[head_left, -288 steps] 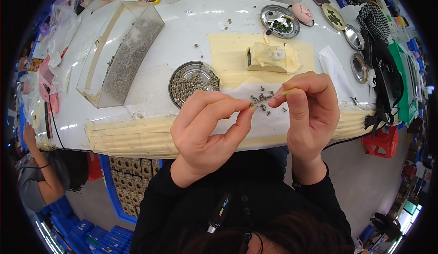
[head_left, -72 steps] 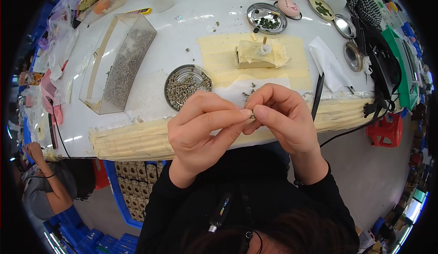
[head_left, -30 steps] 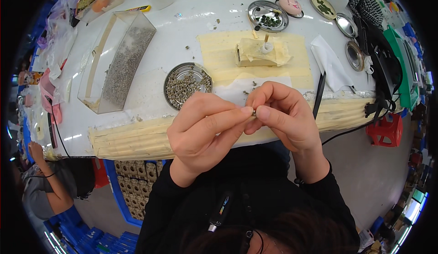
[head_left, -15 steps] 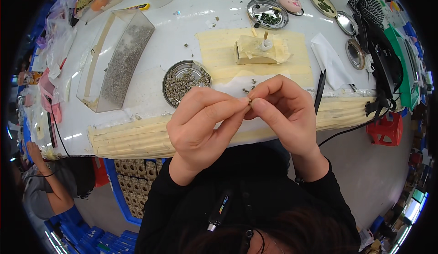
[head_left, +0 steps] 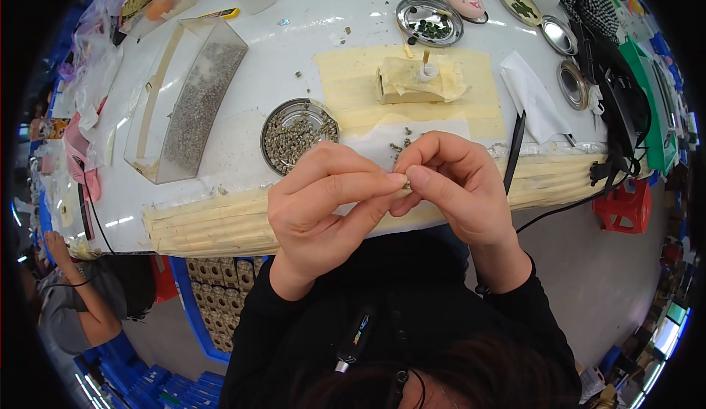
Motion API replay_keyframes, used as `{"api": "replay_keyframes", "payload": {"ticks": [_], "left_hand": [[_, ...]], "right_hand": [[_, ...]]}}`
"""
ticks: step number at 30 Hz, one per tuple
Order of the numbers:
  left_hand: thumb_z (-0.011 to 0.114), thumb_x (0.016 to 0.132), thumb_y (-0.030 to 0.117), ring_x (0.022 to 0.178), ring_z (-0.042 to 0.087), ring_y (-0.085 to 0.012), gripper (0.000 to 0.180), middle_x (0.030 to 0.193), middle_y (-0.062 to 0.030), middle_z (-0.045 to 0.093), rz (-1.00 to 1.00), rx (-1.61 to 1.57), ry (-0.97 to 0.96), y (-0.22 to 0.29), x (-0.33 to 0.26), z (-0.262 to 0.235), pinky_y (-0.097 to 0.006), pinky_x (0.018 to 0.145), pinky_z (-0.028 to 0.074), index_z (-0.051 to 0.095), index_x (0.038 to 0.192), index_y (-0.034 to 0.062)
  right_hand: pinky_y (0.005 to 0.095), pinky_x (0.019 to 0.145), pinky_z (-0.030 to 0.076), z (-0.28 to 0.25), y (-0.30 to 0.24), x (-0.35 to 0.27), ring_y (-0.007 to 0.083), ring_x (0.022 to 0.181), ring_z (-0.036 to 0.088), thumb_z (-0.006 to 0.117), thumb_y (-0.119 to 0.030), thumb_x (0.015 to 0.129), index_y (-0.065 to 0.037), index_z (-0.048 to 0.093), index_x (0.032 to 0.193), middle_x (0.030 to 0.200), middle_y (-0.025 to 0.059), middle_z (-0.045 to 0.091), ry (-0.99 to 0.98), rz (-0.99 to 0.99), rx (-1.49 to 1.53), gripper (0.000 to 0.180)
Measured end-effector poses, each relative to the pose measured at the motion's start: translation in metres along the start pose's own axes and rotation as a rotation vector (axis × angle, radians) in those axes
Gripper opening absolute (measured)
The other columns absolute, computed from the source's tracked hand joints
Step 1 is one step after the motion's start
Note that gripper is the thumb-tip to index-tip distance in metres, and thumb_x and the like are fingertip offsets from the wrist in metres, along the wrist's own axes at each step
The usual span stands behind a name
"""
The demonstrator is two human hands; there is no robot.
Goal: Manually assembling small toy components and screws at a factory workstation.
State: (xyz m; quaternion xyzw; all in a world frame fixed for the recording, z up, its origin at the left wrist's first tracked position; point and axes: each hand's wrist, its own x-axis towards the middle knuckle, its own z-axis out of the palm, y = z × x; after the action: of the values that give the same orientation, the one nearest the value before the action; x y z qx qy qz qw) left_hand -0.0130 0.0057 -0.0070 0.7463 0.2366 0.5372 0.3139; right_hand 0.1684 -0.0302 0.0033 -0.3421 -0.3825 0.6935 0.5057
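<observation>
My left hand (head_left: 323,207) and my right hand (head_left: 460,185) meet fingertip to fingertip above the table's taped front edge. Pinched between them is a tiny metal part (head_left: 407,185), mostly covered by the fingers. Beyond my right fingers, several similar small metal parts (head_left: 401,144) lie loose on a white sheet. A round steel dish (head_left: 266,152) heaped with such parts stands behind my left hand. Farther back, a small block wrapped in cream tape (head_left: 412,89), with a thin peg and a white ring on top, rests on a cream taped patch.
A clear plastic bin (head_left: 140,133) full of small metal parts stands at left. At the back are a steel plate (head_left: 456,33) with dark green bits and a white cloth (head_left: 533,104). Below the table edge sits a blue crate (head_left: 193,321). A co-worker's arm (head_left: 92,302) shows at far left.
My hands have shifted slightly, and the fingertips have changed their hold, so that more of the tiny part shows. The things on the table stay in place.
</observation>
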Motion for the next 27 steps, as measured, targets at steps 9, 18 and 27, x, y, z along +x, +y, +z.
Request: {"api": "replay_keyframes", "payload": {"ticks": [9, 18, 27], "left_hand": [[0.077, 0.063, -0.012, 0.070, 0.061, -0.0204, 0.028, 0.080, -0.0092, 0.065, 0.135, 0.322, 0.094, 0.000, -0.003, 0.012, -0.029, 0.060, 0.047, 0.070, 0.088, -0.0015], [0.076, 0.064, -0.012, 0.071, 0.060, -0.0192, 0.026, 0.079, -0.0086, 0.065, 0.081, 0.211, 0.079, -0.001, -0.003, 0.008, -0.028, 0.060, 0.045, 0.070, 0.087, -0.0018], [0.077, 0.065, -0.010, 0.068, 0.060, -0.0185, 0.027, 0.079, -0.0067, 0.065, 0.056, 0.153, 0.073, 0.000, -0.001, 0.007, -0.028, 0.058, 0.045, 0.072, 0.089, 0.0001]], "right_hand": [[0.0261, 0.070, 0.055, 0.002, 0.013, 0.002, 0.0145, 0.077, 0.068, 0.068, 0.002, 0.086, 0.002, 0.065, 0.096, 0.088, 0.0091, 0.067, 0.155, -0.481, -0.462, 0.011], [0.0268, 0.073, 0.056, 0.007, 0.009, -0.003, 0.0137, 0.080, 0.068, 0.063, -0.003, 0.091, 0.003, 0.061, 0.100, 0.092, 0.0087, 0.067, 0.146, -0.220, -0.220, 0.011], [0.0281, 0.074, 0.057, 0.004, 0.006, -0.002, 0.0154, 0.082, 0.068, 0.059, -0.005, 0.094, 0.004, 0.060, 0.100, 0.093, 0.0098, 0.066, 0.051, -0.104, 0.007, 0.011]]}}
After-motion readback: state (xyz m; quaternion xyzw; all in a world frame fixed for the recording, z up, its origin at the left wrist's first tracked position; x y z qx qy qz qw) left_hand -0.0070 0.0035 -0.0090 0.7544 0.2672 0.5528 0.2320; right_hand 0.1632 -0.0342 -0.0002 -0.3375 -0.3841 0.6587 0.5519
